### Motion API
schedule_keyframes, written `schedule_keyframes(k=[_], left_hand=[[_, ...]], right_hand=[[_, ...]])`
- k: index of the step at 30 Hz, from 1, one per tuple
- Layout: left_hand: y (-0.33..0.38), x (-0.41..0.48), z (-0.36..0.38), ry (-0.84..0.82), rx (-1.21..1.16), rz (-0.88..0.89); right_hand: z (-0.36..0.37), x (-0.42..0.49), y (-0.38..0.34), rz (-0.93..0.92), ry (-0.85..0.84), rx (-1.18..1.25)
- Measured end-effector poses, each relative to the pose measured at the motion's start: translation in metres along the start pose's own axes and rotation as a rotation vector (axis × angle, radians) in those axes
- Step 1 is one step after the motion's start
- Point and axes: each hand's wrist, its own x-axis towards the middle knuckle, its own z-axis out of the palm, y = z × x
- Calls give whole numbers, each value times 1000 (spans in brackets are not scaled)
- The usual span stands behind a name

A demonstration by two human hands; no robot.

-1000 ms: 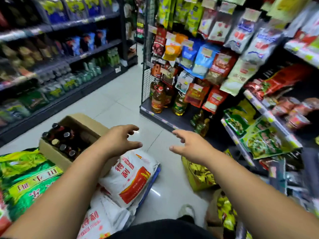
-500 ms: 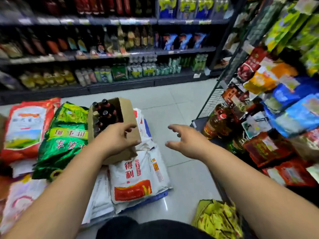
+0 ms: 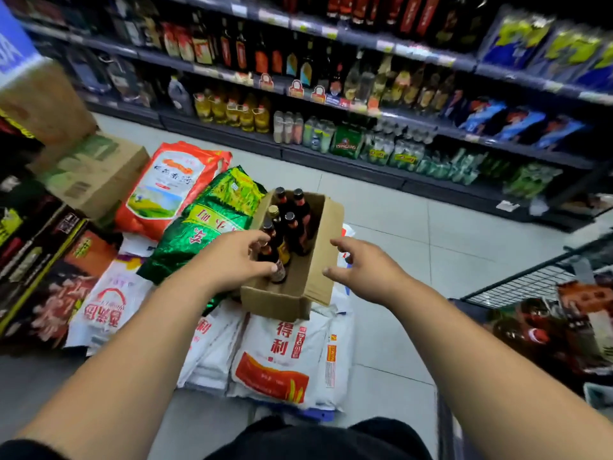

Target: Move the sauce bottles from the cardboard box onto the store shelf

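One open cardboard box (image 3: 300, 260) sits at the centre of the frame on a heap of sacks. Six bottles (image 3: 300, 217) show in it – dark glass, narrow necks, round caps – standing close together at its far end and left side. Two hands are in view. The left hand (image 3: 232, 260) is curled over the box's left rim, thumb and fingers around the nearest bottle (image 3: 278, 265); whether they press it firmly I cannot tell. The right hand (image 3: 361, 270) hangs open just beside the box's right wall, fingers spread, holding nothing.

Half a second ago the box lay further left and smaller in the picture, with the left hand covering its near corner and the right hand well apart from it; now both hands flank the box and the view has turned towards the shelf (image 3: 414, 114) across the upper frame.

The box is plain brown corrugated board, its flaps upright. Under it lie two white woven sacks (image 3: 282, 356) with red print; to the left, one glossy green sack (image 3: 212, 220) and one orange sack (image 3: 166, 187). A second, closed carton (image 3: 96, 174) rests at the left. The shelf is dark metal – rows of bottles and shrink-wrapped packs, blurred. The floor (image 3: 431, 234) is pale, smooth tile.
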Motion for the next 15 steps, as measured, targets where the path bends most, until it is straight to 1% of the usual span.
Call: schedule_keyframes(k=[7, 12, 15], left_hand=[[-19, 38, 23, 26, -91, -177], [-16, 80, 72, 109, -185, -326], [-15, 112, 103, 189, -250, -432]], right_hand=[[-4, 74, 17, -81, -160, 4], [-2, 153, 47, -154, -330, -52], [7, 203, 68, -203, -420, -105]])
